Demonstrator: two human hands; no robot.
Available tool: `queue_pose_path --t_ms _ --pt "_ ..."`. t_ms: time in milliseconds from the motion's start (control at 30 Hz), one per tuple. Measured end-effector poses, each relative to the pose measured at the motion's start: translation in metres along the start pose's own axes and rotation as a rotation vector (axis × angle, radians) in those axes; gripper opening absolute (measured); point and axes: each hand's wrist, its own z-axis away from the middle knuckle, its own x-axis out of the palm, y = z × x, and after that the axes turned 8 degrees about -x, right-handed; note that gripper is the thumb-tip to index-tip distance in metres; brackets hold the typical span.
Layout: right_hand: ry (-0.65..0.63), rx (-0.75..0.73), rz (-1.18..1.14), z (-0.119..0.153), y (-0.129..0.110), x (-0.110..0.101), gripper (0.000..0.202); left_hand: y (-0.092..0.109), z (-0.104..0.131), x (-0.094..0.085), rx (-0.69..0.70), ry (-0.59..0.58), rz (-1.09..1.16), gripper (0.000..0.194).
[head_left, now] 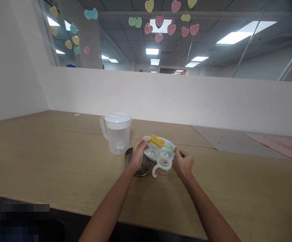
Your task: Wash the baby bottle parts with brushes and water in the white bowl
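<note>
My left hand (pixel 138 153) pinches a small translucent teat-like piece (pixel 146 138) above a metal bowl (pixel 138 166). My right hand (pixel 184 162) grips the green handle of a bottle brush whose yellow sponge head (pixel 157 141) lies over a white plate (pixel 153 153). The yellow head sits right beside the small piece. In front of the plate, between my hands, stands a clear baby bottle with white handles (pixel 162 164), its neck open at the top.
A clear plastic jug with a white lid (pixel 116 133) stands left of the bowl on the wooden table (pixel 47 161). A low white partition runs behind. A pink sheet (pixel 284 148) lies at the far right. The table's front edge is close to me.
</note>
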Motion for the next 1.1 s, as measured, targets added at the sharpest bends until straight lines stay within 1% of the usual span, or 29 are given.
queue_pose_path --t_ms 133,233,367,467,533,633,667,733,833,933,1000,1100 --pt "0.007 -0.053 -0.008 0.003 -0.003 0.002 0.057 -0.002 -0.005 -0.002 -0.044 -0.018 0.178 0.019" --pt "0.036 -0.125 0.012 0.005 -0.003 0.003 0.054 -0.006 -0.010 -0.005 -0.081 -0.024 0.297 0.011" --pt "0.074 -0.248 0.046 0.005 0.002 0.005 0.052 -0.005 -0.012 -0.005 -0.120 -0.061 0.389 0.004" --pt "0.141 -0.375 0.108 0.005 0.008 0.006 0.048 0.000 -0.011 -0.003 -0.133 -0.076 0.440 0.008" --pt "0.171 -0.449 0.148 0.004 0.011 0.005 0.046 0.004 -0.011 -0.004 -0.147 -0.071 0.461 0.008" --pt "0.180 -0.499 0.185 0.003 0.012 0.002 0.045 0.011 -0.011 -0.009 -0.168 -0.044 0.492 0.008" --pt "0.178 -0.488 0.186 0.003 0.011 0.001 0.046 0.014 -0.011 -0.012 -0.169 -0.030 0.499 0.010" --pt "0.160 -0.414 0.168 0.002 0.008 0.000 0.049 0.021 -0.011 -0.016 -0.163 0.013 0.483 0.013" --pt "0.089 -0.214 0.129 0.001 0.004 -0.002 0.053 0.029 -0.012 -0.022 -0.132 0.117 0.402 0.016" --pt "0.014 -0.063 0.123 -0.001 0.003 -0.003 0.055 0.029 -0.014 -0.025 -0.076 0.205 0.284 0.023" --pt "-0.012 -0.016 0.126 -0.002 0.002 -0.004 0.058 0.024 -0.015 -0.027 -0.060 0.237 0.139 0.030" --pt "-0.037 0.013 0.128 -0.004 0.002 -0.005 0.060 0.013 -0.014 -0.031 0.009 0.306 -0.221 0.033"
